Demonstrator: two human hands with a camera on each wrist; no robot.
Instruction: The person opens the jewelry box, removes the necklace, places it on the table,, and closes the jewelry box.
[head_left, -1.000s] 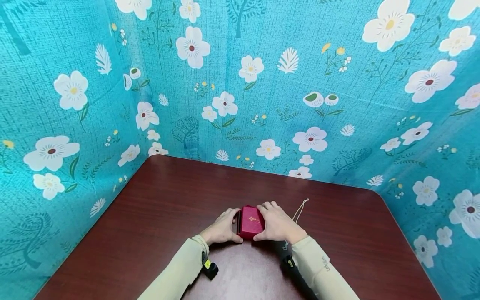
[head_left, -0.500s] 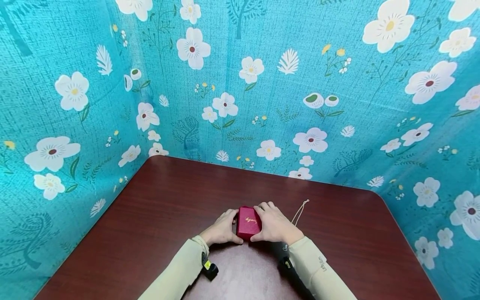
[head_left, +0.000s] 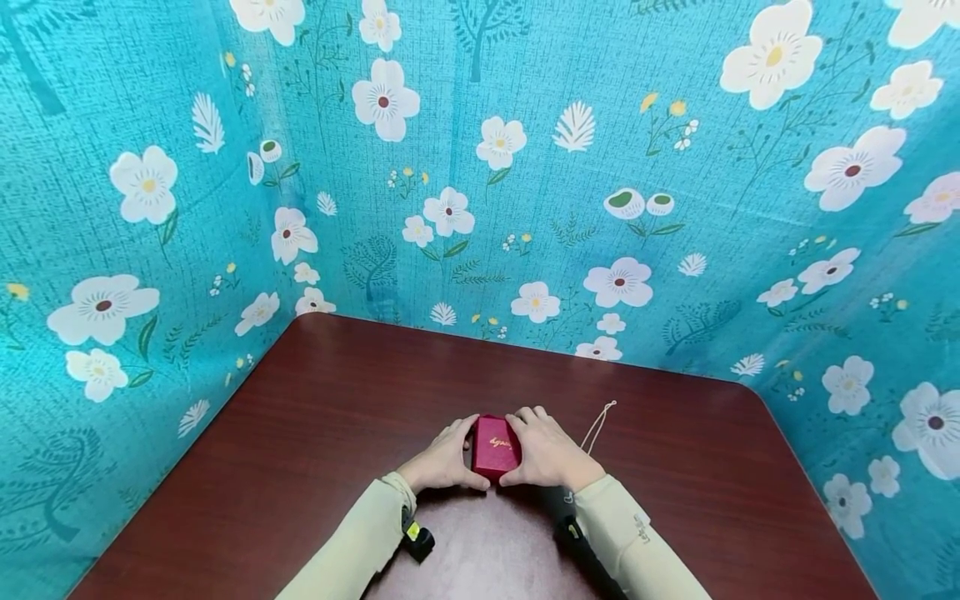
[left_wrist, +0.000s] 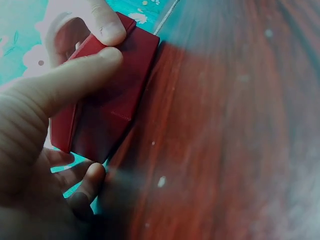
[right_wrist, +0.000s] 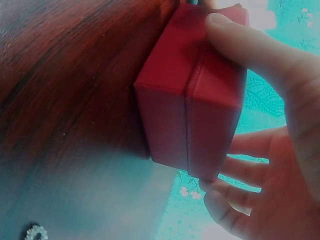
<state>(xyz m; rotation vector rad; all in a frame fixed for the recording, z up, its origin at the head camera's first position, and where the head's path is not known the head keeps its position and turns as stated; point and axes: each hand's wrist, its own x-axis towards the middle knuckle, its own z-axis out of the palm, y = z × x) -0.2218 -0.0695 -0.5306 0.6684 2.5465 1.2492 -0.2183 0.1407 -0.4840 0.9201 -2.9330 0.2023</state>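
Note:
A small red gift box (head_left: 495,447) with gold lettering on its lid rests on the table between both hands. My left hand (head_left: 444,460) grips its left side, thumb against the near face and fingers round the far side. On the opposite side my right hand (head_left: 551,450) holds it the same way, its thumb (right_wrist: 235,37) across the seam of lid and base. The lid sits down over the base, with a thin line between them in both wrist views. The box's inside is hidden.
A thin pale cord loop (head_left: 600,427) lies beyond the right wrist. A small sparkly ring-shaped piece (right_wrist: 36,233) lies on the dark wooden table (head_left: 360,375). Flowered blue cloth (head_left: 465,250) hangs along the table's back and sides.
The lid, earlier offset to the right with a dark gap at its left, has moved left onto the base. My right hand has shifted slightly left with it; the left has hardly moved.

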